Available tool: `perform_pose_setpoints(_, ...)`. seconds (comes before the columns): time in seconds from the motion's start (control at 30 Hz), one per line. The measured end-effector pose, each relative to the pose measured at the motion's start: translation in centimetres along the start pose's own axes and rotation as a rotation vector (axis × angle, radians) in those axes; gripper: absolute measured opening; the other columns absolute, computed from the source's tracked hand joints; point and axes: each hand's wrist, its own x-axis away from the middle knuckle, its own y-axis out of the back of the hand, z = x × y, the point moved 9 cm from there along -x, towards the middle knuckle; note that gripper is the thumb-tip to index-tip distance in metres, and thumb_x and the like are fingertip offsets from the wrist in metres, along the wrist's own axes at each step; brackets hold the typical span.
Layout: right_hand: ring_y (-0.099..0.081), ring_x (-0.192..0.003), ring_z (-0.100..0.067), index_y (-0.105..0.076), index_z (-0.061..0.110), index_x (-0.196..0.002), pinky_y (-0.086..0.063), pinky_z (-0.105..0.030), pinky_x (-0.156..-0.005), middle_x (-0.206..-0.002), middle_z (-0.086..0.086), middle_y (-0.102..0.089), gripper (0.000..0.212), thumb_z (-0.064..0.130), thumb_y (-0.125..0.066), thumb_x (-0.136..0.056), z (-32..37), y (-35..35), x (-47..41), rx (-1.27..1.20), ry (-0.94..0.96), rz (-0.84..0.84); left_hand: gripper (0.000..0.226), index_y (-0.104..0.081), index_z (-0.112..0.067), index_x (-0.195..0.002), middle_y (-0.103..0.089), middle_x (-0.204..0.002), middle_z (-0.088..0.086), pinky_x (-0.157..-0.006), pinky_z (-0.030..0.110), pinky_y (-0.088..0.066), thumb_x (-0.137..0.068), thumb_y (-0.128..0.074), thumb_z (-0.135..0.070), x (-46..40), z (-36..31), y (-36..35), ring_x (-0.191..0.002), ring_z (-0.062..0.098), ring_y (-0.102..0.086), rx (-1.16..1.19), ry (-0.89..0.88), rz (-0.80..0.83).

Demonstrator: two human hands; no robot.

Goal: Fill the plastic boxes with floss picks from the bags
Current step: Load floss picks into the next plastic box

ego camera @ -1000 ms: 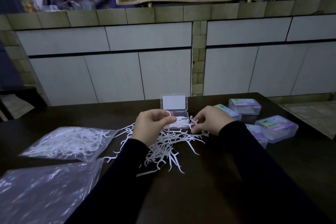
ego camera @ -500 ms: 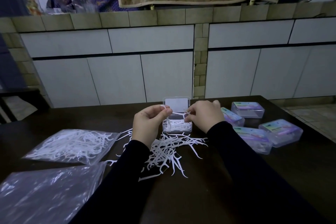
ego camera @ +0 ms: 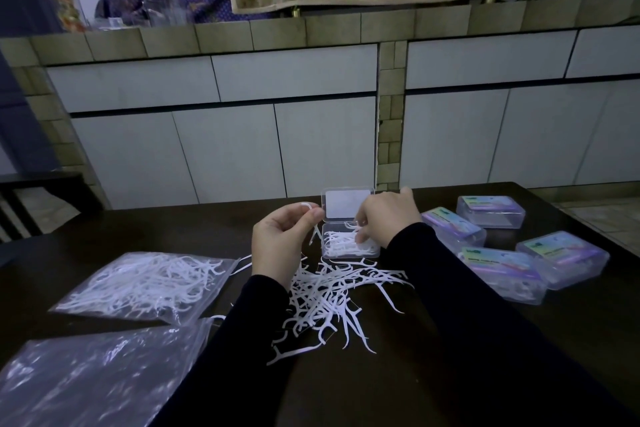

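A clear plastic box (ego camera: 348, 218) stands open at the middle of the dark table, its lid upright and white floss picks lying in its tray. My right hand (ego camera: 386, 218) reaches over the tray, fingertips down among the picks inside. My left hand (ego camera: 280, 241) hovers just left of the box and pinches a single floss pick (ego camera: 313, 224) between thumb and fingers. A loose pile of floss picks (ego camera: 329, 298) lies on the table in front of the box. A clear bag of floss picks (ego camera: 145, 282) lies at the left.
Several closed, labelled plastic boxes (ego camera: 491, 230) sit at the right of the table (ego camera: 381, 381). A flat, crumpled plastic bag (ego camera: 90, 378) lies at the near left. White cabinet doors stand behind the table's far edge.
My right hand moved from the loose pile to the open box and lowered its fingers into the tray. My left hand stayed beside the box, still pinching a pick.
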Motion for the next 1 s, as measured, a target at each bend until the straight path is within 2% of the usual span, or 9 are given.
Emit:
perform_pose_setpoints(0.17, -0.058, -0.103, -0.018, -0.070, 0.030, -0.104, -0.025, -0.045, -0.104, -0.102, 0.007, -0.069, 0.028, 0.049, -0.066, -0.084, 0.8, 0.3, 0.2, -0.078, 0.023, -0.045, 0.006, -0.074, -0.019, -0.086, -0.074, -0.079, -0.003, -0.071, 0.024, -0.050, -0.080, -0.074, -0.017, 0.0, 0.2, -0.2, -0.073, 0.006, -0.066, -0.014, 0.011, 0.004)
perform_pose_setpoints(0.3, -0.055, -0.106, -0.016, -0.068, 0.031, -0.111, -0.029, -0.043, -0.099, -0.108, 0.008, -0.068, 0.036, 0.053, -0.064, -0.083, 1.1, 0.3, 1.0, -0.194, 0.035, -0.098, 0.005, -0.075, -0.019, -0.083, -0.073, -0.076, -0.002, -0.069, 0.025, -0.049, -0.079, -0.075, -0.016, 0.0, 0.3, -0.4, -0.068, 0.005, -0.063, -0.012, 0.011, 0.013)
perform_pose_setpoints(0.4, -0.053, -0.105, -0.015, -0.064, 0.032, -0.116, -0.032, -0.041, -0.095, -0.109, 0.007, -0.062, 0.043, 0.061, -0.052, -0.087, -0.8, 1.0, 1.8, -0.269, -0.034, -0.166, 0.006, -0.075, -0.016, -0.085, -0.072, -0.074, -0.002, -0.065, 0.024, -0.049, -0.079, -0.075, -0.017, -0.1, 0.4, -0.6, -0.063, 0.004, -0.061, -0.025, 0.008, 0.011)
perform_pose_setpoints(0.47, -0.052, -0.109, -0.016, -0.060, 0.032, -0.119, -0.032, -0.043, -0.099, -0.115, 0.005, -0.057, 0.050, 0.068, -0.047, -0.086, -2.1, 0.5, 2.4, -0.313, -0.082, -0.119, 0.007, -0.075, -0.015, -0.086, -0.071, -0.073, -0.003, -0.064, 0.021, -0.047, -0.079, -0.075, -0.018, -0.3, 0.4, -1.0, -0.062, 0.003, -0.061, -0.049, -0.012, 0.013)
perform_pose_setpoints(0.57, -0.050, -0.117, -0.019, -0.047, 0.035, -0.132, -0.040, -0.045, -0.103, -0.130, 0.002, -0.048, 0.073, 0.076, -0.058, -0.072, -3.2, -1.5, 3.0, -0.403, -0.102, 0.052, 0.005, -0.074, -0.019, -0.084, -0.073, -0.079, -0.004, -0.070, 0.018, -0.050, -0.079, -0.076, -0.018, -0.9, -0.1, -1.9, -0.076, 0.006, -0.067, -0.064, -0.050, 0.005)
perform_pose_setpoints(0.7, -0.048, -0.124, -0.017, -0.033, 0.032, -0.145, -0.043, -0.035, -0.100, -0.141, 0.003, -0.047, 0.082, 0.056, -0.071, -0.076, -3.0, -2.6, 3.7, -0.504, -0.062, 0.175, 0.006, -0.074, -0.019, -0.080, -0.074, -0.079, -0.002, -0.073, 0.022, -0.053, -0.076, -0.079, -0.019, -2.0, -0.2, -3.8, -0.077, 0.011, -0.068, -0.076, -0.071, 0.027)
perform_pose_setpoints(0.77, -0.048, -0.125, -0.016, -0.031, 0.031, -0.147, -0.041, -0.034, -0.100, -0.143, 0.005, -0.047, 0.080, 0.050, -0.070, -0.080, -2.9, -2.7, 3.9, -0.531, -0.056, 0.180, 0.005, -0.075, -0.022, -0.080, -0.073, -0.081, -0.005, -0.077, 0.028, -0.054, -0.077, -0.078, -0.024, -2.4, 0.3, -5.0, -0.082, 0.014, -0.067, -0.197, -0.095, 0.069)
perform_pose_setpoints(0.9, -0.049, -0.125, -0.018, -0.037, 0.033, -0.144, -0.041, -0.035, -0.100, -0.141, 0.005, -0.049, 0.072, 0.047, -0.069, -0.081, -3.1, -2.9, 4.2, -0.585, -0.063, 0.170, 0.010, -0.075, -0.025, -0.086, -0.069, -0.087, -0.009, -0.075, 0.021, -0.050, -0.080, -0.075, -0.032, -2.7, 0.8, -7.2, -0.081, 0.005, -0.061, -0.584, -0.234, 0.154)
perform_pose_setpoints(1.0, -0.048, -0.124, -0.019, -0.040, 0.034, -0.142, -0.041, -0.037, -0.101, -0.141, 0.005, -0.049, 0.070, 0.045, -0.071, -0.080, -3.2, -2.9, 4.1, -0.608, -0.065, 0.174, 0.020, -0.074, -0.026, -0.095, -0.060, -0.091, -0.005, -0.075, 0.023, -0.045, -0.080, -0.073, -0.039, -2.8, 1.5, -8.2, -0.084, 0.010, -0.058, -0.815, -0.244, 0.196)
